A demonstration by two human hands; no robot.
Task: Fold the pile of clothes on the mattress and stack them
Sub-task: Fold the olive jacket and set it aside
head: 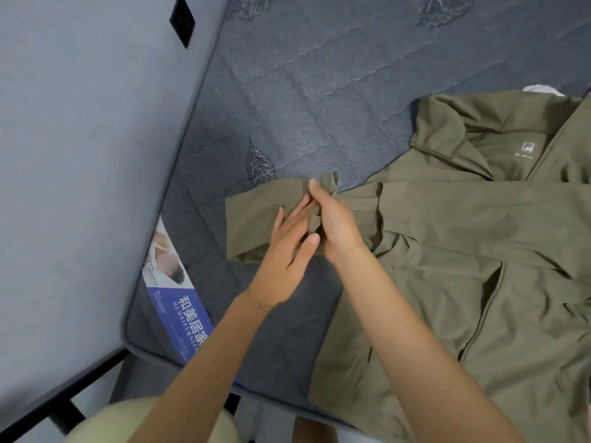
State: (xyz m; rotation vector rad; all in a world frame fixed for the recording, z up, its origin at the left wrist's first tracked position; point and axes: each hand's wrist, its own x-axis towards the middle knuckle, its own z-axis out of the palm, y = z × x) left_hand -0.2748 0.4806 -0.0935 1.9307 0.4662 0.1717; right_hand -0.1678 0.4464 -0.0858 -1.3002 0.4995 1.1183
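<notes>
Straightening the sleeve (252,212): left hand (284,251) presses it flat-fingered, right hand (339,225) pinches its bunched cloth; next, likely fold it rightward onto the jacket (463,235).

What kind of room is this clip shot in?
Most likely a bedroom: a bare quilted mattress with its blue maker's label lies on a dark metal bed frame, beside a plain wall with a black wall plate. An olive jacket is spread on it.
</notes>
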